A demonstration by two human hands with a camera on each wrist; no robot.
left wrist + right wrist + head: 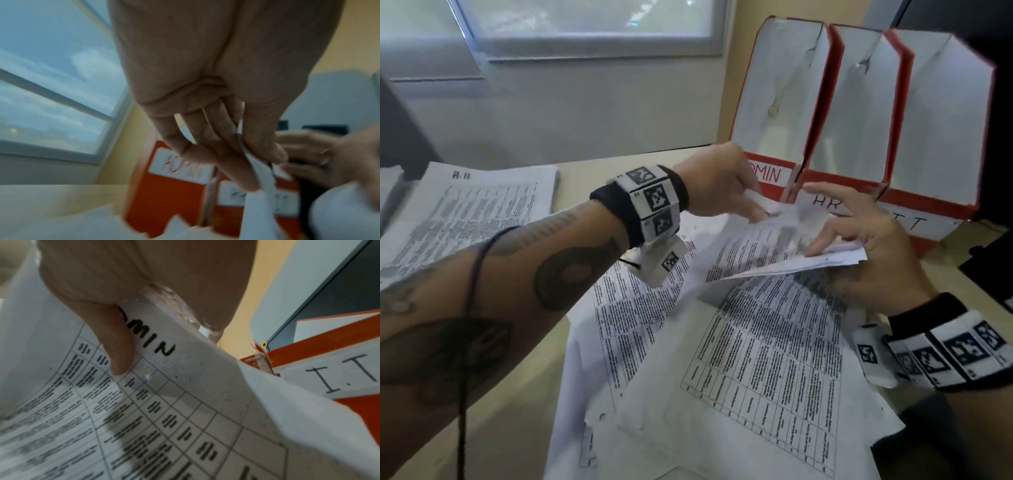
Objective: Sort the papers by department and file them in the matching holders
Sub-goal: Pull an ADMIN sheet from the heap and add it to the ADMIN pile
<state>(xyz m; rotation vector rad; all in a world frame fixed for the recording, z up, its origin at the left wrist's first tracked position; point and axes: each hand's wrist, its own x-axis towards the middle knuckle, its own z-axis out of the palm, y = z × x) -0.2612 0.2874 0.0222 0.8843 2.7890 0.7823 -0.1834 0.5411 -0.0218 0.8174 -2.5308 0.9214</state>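
Head view: both hands meet in the middle right of the frame over one lifted sheet (pixel 784 246). The left hand (pixel 719 185) pinches its upper corner and the right hand (pixel 859 240) holds its right edge with fingers spread, probably to keep it flat enough to read. Three red holders stand at the upper right, marked ADMIN (pixel 774 102), HR (pixel 856 113) and IT (pixel 938 130). Loose papers (pixel 739 359) lie spread on the desk (pixel 517 394) below, and an HR pile (pixel 465 212) rests at the left, so sorting seems only partly done.

Left wrist view: thumb and fingers (pixel 222 154) close on a thin white edge, with the ADMIN label blurred behind.

Right wrist view: the thumb (pixel 119 350) presses on the sheet beside handwritten letters "MIN", so it likely belongs to the ADMIN holder. The IT label shows at the right edge.
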